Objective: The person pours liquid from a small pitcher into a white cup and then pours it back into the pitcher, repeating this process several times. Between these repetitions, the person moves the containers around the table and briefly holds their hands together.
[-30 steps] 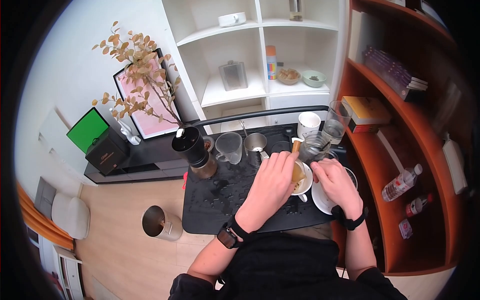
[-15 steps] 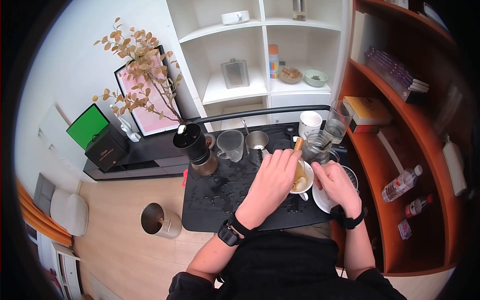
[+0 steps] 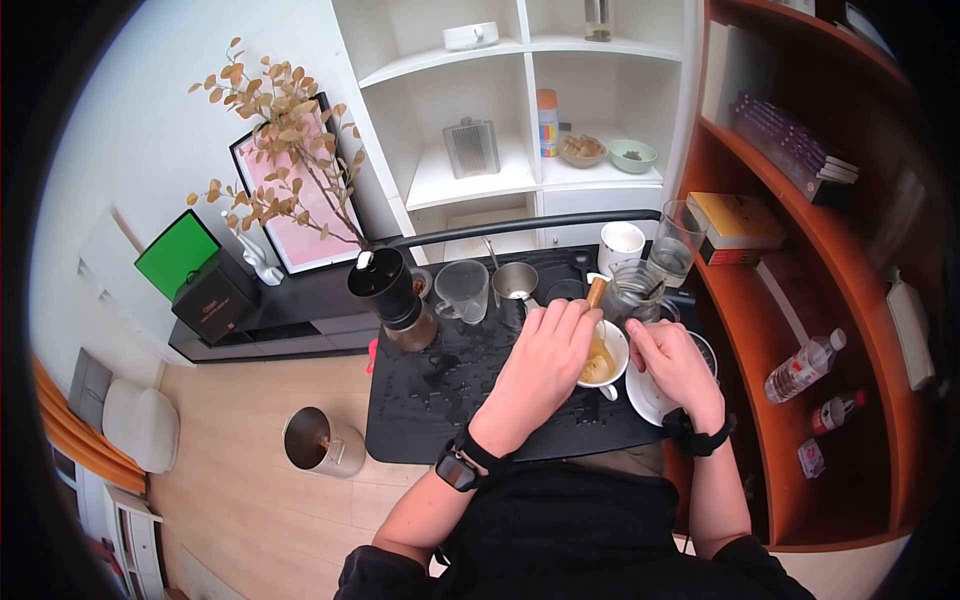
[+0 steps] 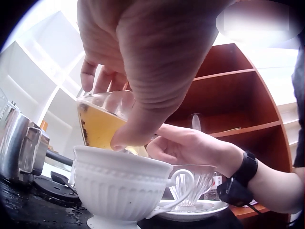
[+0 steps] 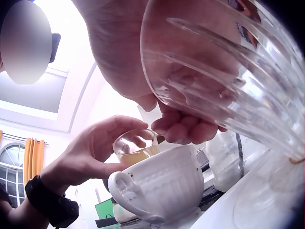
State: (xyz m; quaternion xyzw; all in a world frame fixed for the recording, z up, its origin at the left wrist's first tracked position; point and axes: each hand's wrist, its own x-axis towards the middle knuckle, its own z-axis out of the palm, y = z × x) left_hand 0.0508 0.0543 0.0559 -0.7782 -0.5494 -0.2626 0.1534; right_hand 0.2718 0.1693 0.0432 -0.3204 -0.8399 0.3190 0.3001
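My left hand (image 3: pixel 545 355) grips a glass vessel (image 4: pixel 101 125) of amber liquid, with dark bits along one side. It is tilted at the rim of a fluted white cup (image 4: pixel 119 183). Amber liquid shows inside the cup in the head view. A wooden piece (image 3: pixel 597 291) juts out past the left fingers. My right hand (image 3: pixel 678 368) is just right of the cup, its fingers curled; I cannot tell if they pinch anything. Under that hand, a ribbed clear glass (image 4: pixel 192 183) stands on a white saucer (image 3: pixel 648 398).
On the black table (image 3: pixel 430 420), wet with droplets, stand a coffee grinder (image 3: pixel 400 310), a glass cup (image 3: pixel 462 290), a metal pot (image 3: pixel 515 280) and a white mug (image 3: pixel 621 243). A glass jar (image 3: pixel 632 288) and a tall glass (image 3: pixel 672 248) are beyond the right hand.
Amber liquid shows more clearly inside the white cup than a second ago. My left hand has tilted the glass vessel slightly; my right hand has barely moved.
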